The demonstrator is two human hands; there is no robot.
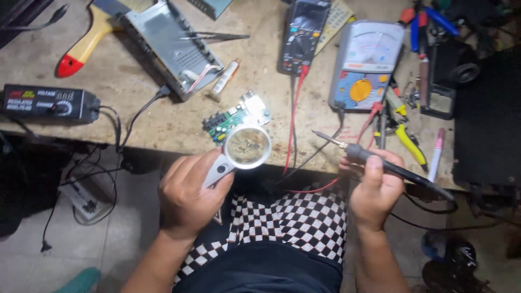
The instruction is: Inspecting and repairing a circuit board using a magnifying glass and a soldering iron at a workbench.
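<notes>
My left hand (190, 192) grips the grey handle of a round magnifying glass (247, 147), held over the near edge of a small green circuit board (236, 118) on the workbench. Parts of the board show enlarged through the lens. My right hand (375, 190) holds a black soldering iron (380, 161) by its handle, thumb on top. Its metal tip points left, in the air just right of the lens and apart from the board. The iron's black cord trails off to the right.
A digital multimeter (302, 35) and an analog meter (364, 65) lie at the back with red and black leads running toward me. A grey metal case (171, 46), a paintbrush (81, 49), a black power adapter (49, 101) and several hand tools (404, 135) crowd the bench (146, 116).
</notes>
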